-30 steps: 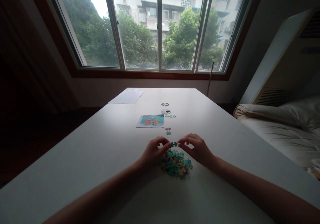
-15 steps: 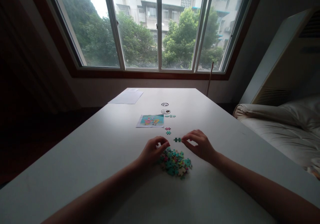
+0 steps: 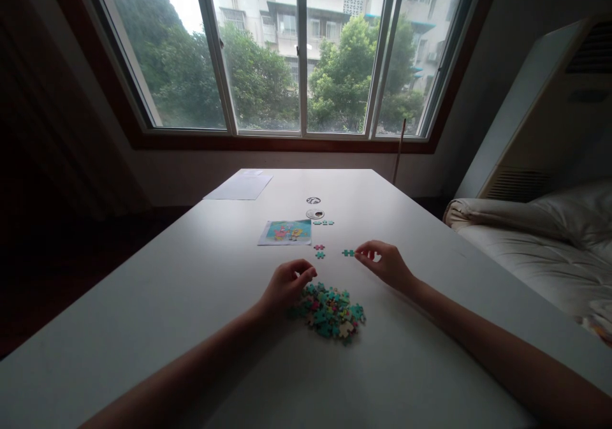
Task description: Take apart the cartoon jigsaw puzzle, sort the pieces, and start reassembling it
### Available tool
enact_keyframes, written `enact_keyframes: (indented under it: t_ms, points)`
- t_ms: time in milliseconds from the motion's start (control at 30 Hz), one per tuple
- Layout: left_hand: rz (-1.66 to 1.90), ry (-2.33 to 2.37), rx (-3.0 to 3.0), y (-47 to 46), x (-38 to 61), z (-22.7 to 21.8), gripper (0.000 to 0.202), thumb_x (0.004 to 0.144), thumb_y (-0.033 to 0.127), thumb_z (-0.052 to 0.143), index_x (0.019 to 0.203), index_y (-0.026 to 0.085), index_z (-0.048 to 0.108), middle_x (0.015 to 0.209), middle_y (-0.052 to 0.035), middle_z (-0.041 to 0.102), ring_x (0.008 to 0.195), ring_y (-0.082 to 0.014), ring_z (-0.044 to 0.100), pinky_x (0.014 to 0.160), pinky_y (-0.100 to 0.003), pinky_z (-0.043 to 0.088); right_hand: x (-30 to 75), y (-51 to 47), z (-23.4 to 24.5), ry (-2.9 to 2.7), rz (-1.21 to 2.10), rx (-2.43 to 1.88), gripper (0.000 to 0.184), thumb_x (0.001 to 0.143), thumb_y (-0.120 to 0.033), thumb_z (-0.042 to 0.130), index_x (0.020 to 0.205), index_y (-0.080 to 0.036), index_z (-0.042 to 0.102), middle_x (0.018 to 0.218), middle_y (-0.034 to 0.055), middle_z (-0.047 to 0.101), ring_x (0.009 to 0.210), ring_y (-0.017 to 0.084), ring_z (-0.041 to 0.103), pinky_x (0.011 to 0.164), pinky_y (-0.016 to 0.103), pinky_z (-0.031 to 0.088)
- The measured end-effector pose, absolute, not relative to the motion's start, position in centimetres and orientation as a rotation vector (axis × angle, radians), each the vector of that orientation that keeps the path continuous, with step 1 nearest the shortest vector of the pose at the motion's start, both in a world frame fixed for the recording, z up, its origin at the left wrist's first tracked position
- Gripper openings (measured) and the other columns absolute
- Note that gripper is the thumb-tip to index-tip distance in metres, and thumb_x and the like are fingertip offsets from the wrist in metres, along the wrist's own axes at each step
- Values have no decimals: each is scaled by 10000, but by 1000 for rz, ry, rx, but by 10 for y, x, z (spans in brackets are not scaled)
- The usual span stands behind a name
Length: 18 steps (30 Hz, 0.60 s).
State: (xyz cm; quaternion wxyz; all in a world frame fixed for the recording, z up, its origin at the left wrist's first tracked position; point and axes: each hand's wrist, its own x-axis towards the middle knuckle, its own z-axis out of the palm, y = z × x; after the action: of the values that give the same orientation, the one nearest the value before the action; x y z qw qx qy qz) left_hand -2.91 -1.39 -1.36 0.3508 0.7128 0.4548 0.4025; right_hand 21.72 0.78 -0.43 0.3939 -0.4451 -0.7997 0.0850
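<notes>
Right of centre, the right hand (image 3: 386, 263) pinches linked flat green jigsaw pieces (image 3: 348, 253) between thumb and fingertips. At lower centre, the left hand (image 3: 287, 281) is curled narrowly beside a multicoloured jigsaw heap (image 3: 331, 314); whether its fingertips meet is unclear. Any print on the rectangular cartoon sheet (image 3: 287, 232) is illegible.

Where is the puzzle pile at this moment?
In the head view, the pile lies below centre on the table, just right of the left hand.
</notes>
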Motion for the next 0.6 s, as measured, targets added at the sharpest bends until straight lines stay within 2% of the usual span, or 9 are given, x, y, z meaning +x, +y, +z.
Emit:
enact_keyframes:
  t_ms: [200, 367, 600]
  points:
    - [1043, 1185, 1840, -13, -32, -15, 267, 757, 354, 500, 674, 122, 603, 588, -2, 559, 526, -101, 467, 495, -194, 354, 213, 21, -19, -2150, 337, -1268, 134, 747, -278, 534, 760, -186, 631, 631, -7, 589, 550, 99, 503, 538, 212, 389]
    - [1051, 1187, 1856, -14, -33, -15, 265, 754, 346, 502, 665, 119, 607, 586, -7, 567, 527, -103, 472, 502, -197, 364, 204, 28, -19, -2194, 303, -1229, 134, 750, -244, 526, 817, -191, 629, 685, 0, 584, 549, 90, 486, 553, 213, 385]
    - [1070, 1190, 1849, -13, -33, -16, 274, 751, 354, 503, 669, 118, 615, 581, -14, 577, 523, -107, 478, 486, -195, 369, 186, 39, -19, -2260, 321, -1167, 107, 745, -224, 546, 779, -191, 643, 712, 7, 567, 557, 86, 484, 565, 210, 385]
